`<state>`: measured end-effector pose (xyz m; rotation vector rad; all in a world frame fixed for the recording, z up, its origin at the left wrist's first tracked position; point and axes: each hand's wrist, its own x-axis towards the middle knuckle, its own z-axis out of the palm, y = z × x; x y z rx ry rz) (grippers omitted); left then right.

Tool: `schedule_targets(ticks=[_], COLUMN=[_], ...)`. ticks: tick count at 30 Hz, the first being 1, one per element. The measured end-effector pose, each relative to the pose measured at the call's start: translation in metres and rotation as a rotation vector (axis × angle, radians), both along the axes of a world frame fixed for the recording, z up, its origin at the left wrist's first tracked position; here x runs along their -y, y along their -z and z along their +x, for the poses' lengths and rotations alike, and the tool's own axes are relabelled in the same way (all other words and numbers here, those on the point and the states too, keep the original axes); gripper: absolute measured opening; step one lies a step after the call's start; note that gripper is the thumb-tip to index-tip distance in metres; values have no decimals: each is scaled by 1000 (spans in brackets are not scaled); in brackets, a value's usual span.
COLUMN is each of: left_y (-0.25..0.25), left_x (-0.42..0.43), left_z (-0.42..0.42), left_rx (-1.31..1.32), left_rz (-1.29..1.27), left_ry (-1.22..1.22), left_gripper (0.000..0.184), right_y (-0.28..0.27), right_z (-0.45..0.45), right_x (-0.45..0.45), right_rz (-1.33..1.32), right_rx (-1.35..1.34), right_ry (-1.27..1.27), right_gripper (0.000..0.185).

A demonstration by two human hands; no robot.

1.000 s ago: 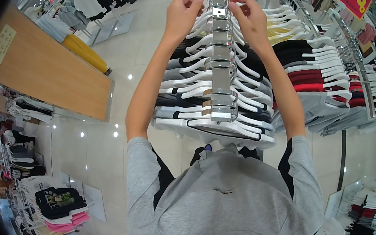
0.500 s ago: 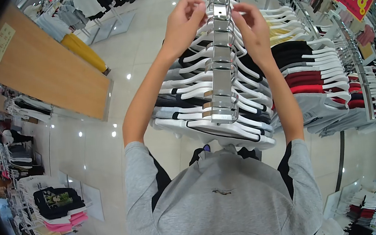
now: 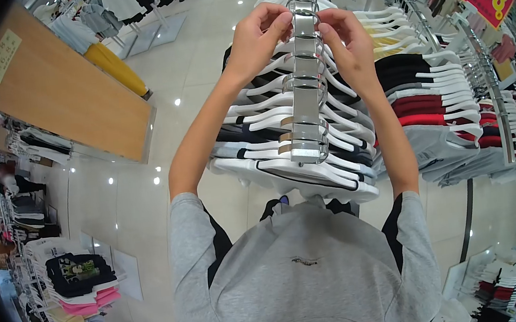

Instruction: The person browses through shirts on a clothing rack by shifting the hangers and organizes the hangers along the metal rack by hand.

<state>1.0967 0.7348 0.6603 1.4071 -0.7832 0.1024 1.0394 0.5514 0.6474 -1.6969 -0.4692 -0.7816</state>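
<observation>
A shiny metal rail (image 3: 307, 106) carries a row of white hangers (image 3: 263, 105), their hooks (image 3: 306, 84) looped over its top and set at uneven gaps; white, grey and black garments (image 3: 235, 135) hang from the hangers on both sides.

1. left forearm (image 3: 204, 132): bare, reaching forward from the elbow and slanting clearly inward.
2. left wrist (image 3: 237, 76): nearly in line with the forearm.
3. left hand (image 3: 255, 43): fingers curled inward, left thumb (image 3: 278, 26) extended toward the index fingertip; whether the tips meet is hard to tell.
4. right forearm (image 3: 393, 126): bare, also reaching forward, with a gentler inward lean than the left.
5. right wrist (image 3: 367, 83): close to straight.
6. right hand (image 3: 353, 39): fingers bent toward the left hand, right thumb (image 3: 332, 38) pointing forward and inward, below the index finger.
7. both hands: raised ahead of the torso (image 3: 299, 239), roughly level, facing each other, near but apart.
</observation>
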Motion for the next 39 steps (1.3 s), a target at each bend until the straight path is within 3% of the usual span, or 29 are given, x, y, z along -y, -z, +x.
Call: schedule_targets(ticks=[4, 6, 10, 18, 25, 34, 36, 39], left_y=[-4, -6, 1, -11, -4, -5, -3, -12], left_x=[-6, -19, -25, -10, -12, -15, -28, -32], left_z=[-7, -25, -55, -38, -32, -42, -57, -76], left_rx=[2, 43, 43, 58, -3, 58, 113, 103], left_rz=[-13, 84, 33, 108, 62, 98, 74, 85], left_ry=[-9, -189, -20, -97, 19, -99, -125, -72], left_gripper=[23, 21, 20, 19, 22, 23, 22, 21], right_y=[0, 1, 0, 2, 4, -3, -7, -7], right_z=[-11, -28, -60, -27, -27, -33, -51, -67], right_x=[3, 4, -4, -10, -8, -11, -7, -12], right_rz=[-39, -133, -156, -70, -34, -8, -202, -193], right_rx=[-48, 74, 57, 37, 25, -3, 204, 139], right_ry=[29, 141, 27, 53, 20, 66, 235, 69], right_gripper=[24, 26, 28, 21, 23, 24, 25, 25])
